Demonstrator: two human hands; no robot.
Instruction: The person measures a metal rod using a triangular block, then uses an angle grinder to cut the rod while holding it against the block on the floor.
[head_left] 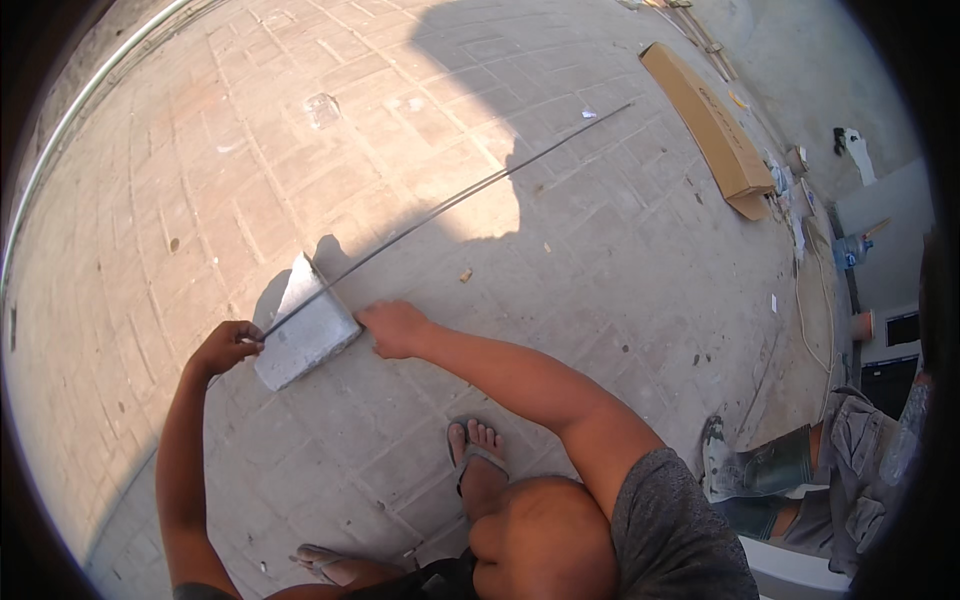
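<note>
My left hand (228, 350) pinches the near end of a long, thin dark metal rod (400, 240). The rod runs away to the upper right, lying across a grey concrete block (312, 338) on the paving. A bright, sunlit face of the block shows behind the rod. At the block's right edge is my right hand (393, 328), its fingers curled and thumb and forefinger against the corner. Part of its grip is hidden by the back of the hand. Below the block are my feet in grey sandals (478, 456).
A long cardboard box (705, 125) lies at the upper right, with litter and cords by the wall. On the right, another person's dark boot (760, 465) and grey clothing show. A pale pipe (95, 85) curves along the far left. Small debris dots the brick paving (560, 290).
</note>
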